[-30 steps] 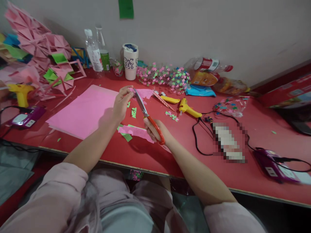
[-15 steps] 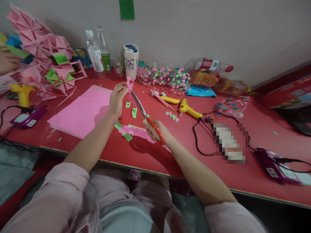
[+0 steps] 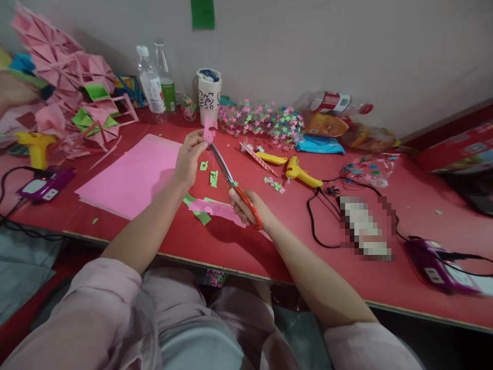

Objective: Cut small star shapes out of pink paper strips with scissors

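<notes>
My left hand [image 3: 189, 156] pinches a small notched piece of pink paper [image 3: 209, 129] above the table. My right hand [image 3: 248, 206] is wrapped round red-handled scissors [image 3: 246, 199]. Their blades look closed, and the tips meet the lower edge of the pink piece by my left fingertips. Below the blades lie two green paper scraps [image 3: 213, 178] with cut-outs. A strip of pink paper [image 3: 215, 209] rests across green strips [image 3: 201, 217], just left of my right hand. Beside my left forearm is a stack of pink sheets [image 3: 127, 177].
Small paper stars [image 3: 274, 184], a yellow utility knife [image 3: 271, 158] and a yellow glue gun [image 3: 302, 173] with a black cord lie to the right. Bottles [image 3: 152, 85], a cup [image 3: 209, 95] and a bag of stars [image 3: 262, 121] line the wall. Another person's hand [image 3: 17, 92] is at far left.
The pink piece has turned, showing more of its face beside the scissor tips. Both hands stay almost in place. The other person's hand at far left has shifted slightly.
</notes>
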{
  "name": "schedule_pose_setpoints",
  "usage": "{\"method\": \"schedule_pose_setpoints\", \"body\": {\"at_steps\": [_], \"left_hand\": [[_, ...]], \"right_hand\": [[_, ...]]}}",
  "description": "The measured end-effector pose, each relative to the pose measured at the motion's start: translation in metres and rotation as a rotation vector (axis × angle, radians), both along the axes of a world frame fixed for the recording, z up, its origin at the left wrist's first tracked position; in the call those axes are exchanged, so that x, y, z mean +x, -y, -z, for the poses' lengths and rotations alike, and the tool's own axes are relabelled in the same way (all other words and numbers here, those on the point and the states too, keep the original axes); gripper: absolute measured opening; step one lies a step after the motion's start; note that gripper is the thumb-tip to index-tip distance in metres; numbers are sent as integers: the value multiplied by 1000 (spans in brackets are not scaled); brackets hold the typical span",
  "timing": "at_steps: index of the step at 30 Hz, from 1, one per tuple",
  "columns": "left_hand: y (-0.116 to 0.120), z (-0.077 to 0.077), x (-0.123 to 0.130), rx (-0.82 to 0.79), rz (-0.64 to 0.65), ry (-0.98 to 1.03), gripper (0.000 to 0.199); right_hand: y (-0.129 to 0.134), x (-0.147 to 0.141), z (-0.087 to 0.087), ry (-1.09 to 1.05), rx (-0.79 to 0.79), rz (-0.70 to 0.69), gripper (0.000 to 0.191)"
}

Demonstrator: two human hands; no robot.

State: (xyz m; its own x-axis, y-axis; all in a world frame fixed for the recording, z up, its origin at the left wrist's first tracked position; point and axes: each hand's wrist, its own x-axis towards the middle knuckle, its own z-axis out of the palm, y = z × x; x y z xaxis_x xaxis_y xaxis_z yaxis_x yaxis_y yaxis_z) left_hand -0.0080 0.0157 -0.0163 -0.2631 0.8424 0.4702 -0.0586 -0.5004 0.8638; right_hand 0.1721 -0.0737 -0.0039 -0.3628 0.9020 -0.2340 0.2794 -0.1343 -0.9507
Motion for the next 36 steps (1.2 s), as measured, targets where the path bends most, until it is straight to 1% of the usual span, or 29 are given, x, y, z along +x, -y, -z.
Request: {"method": "schedule_pose_setpoints", "body": {"at_steps": [6,12,19,26,36], "left_hand": [[0,0,-2,6,46,-13,15],[3,-1,-1,-13,20,-16,14],[5,-3,-1,-28,13,-40,14],[3,-2,-1,-21,16,-41,15],[4,-5,-3,-8,28,-46,17]], "right_hand": [[-1,6,-4,-9,26,-67,43],[-2,5,-5,26,26,-61,43],[-3,5,-3,33,25,-49,42],[-2,4,-3,81,82,-50,41],[-3,6,-5,45,63,-50,43]]}}
